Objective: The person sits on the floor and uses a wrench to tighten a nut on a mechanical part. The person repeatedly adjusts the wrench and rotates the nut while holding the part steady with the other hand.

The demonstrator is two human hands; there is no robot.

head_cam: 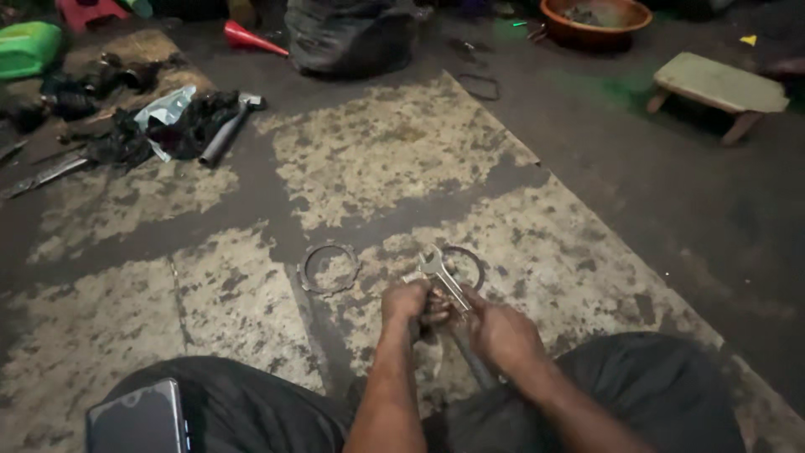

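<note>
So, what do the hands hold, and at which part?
The right hand grips a wrench by its shaft; the left hand closes on something small beside it, too hidden to tell.

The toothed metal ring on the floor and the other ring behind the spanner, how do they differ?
The toothed metal ring lies fully in view, left of the hands; the thin smooth-looking ring is partly hidden behind the silver open-ended spanner. The toothed ring looks broader and notched. Both lie flat on the stained floor.
</note>
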